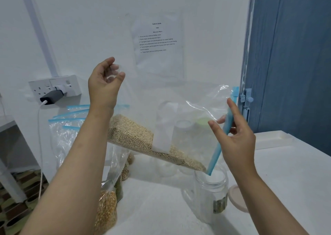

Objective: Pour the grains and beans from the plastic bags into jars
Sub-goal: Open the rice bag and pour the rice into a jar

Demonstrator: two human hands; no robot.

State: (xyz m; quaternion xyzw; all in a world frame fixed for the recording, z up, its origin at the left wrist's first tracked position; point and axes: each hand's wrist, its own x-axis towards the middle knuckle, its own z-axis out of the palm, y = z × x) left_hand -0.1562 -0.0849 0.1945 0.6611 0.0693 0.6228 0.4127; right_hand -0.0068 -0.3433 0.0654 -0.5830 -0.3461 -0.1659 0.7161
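Head view: your left hand (104, 81) pinches the bottom corner of the bag (141, 138) and lifts it high. Your right hand (236, 136) grips the blue zip edge (221, 143). The bag slopes down to the right, its mouth at the rim of the open jar (210, 190) near the table's (295, 181) front edge, and pale grain (130, 132) lies along its lower side. A lid (237, 198) rests just right of the jar. More bags (107, 204) stand at the left edge.
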